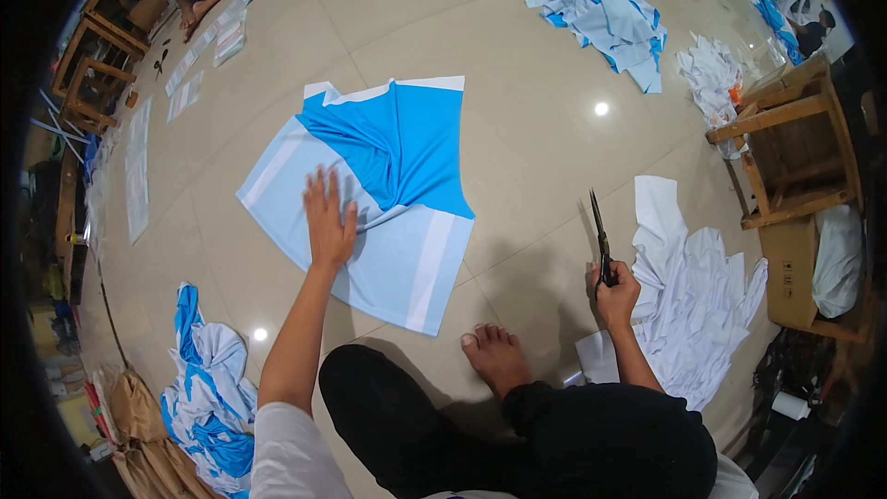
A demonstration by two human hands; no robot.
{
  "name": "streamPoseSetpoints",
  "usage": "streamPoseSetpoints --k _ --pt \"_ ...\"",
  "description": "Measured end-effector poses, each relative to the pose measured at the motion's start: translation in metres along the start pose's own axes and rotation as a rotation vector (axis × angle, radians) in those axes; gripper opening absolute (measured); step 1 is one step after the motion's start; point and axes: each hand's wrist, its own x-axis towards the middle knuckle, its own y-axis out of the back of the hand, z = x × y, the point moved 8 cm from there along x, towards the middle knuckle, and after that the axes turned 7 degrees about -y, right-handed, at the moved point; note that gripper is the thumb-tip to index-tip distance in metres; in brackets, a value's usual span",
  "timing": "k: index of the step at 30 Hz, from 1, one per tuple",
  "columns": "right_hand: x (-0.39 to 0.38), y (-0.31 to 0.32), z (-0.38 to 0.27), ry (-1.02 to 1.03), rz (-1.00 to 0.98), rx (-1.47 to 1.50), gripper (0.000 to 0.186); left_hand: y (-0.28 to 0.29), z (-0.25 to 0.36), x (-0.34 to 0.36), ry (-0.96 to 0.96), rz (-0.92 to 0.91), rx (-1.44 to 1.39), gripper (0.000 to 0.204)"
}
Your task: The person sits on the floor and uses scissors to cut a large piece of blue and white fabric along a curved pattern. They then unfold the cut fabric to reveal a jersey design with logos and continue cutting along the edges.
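Your black-trousered knees sit nearest, and ahead the blue-and-white cloth lies on the floor beneath your spread left hand, well left of your right hand, clasped around black scissors.

From my head, one fisheye camera is looking down at the floor, my legs showing close at six o'clock.

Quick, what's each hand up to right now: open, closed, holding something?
Left hand: open, gripping nothing, over the bright-blue and pale-blue fabric piece; whether it touches is unclear.
Right hand: closed, holding black metal scissors.
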Motion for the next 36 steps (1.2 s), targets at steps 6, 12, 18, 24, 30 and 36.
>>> streamPoseSetpoints --k 6,12,18,24,30,36 --pt "0.002 -0.022 -0.009 0.113 -0.027 0.011 0.030 0.004 -0.031 -0.108 0.372 -0.183 0.213 0.083" --pt "0.001 -0.056 -0.054 0.117 -0.126 0.089 0.031 0.061 -0.096 -0.172 0.302 -0.244 0.238 0.090" --pt "-0.017 -0.073 -0.076 0.192 -0.213 0.044 0.030 0.122 -0.150 -0.193 0.256 -0.157 0.315 0.090" --pt "-0.027 -0.093 -0.061 0.132 -0.288 0.063 0.028 0.032 -0.019 -0.050 0.047 -0.210 0.128 0.076" --pt "-0.035 -0.088 -0.065 0.181 -0.275 0.101 0.029 -0.067 0.093 0.000 -0.101 -0.261 0.114 0.073" --pt "-0.028 -0.064 -0.029 0.071 -0.251 0.036 0.033 -0.113 0.195 -0.019 -0.336 -0.437 -0.063 0.072"
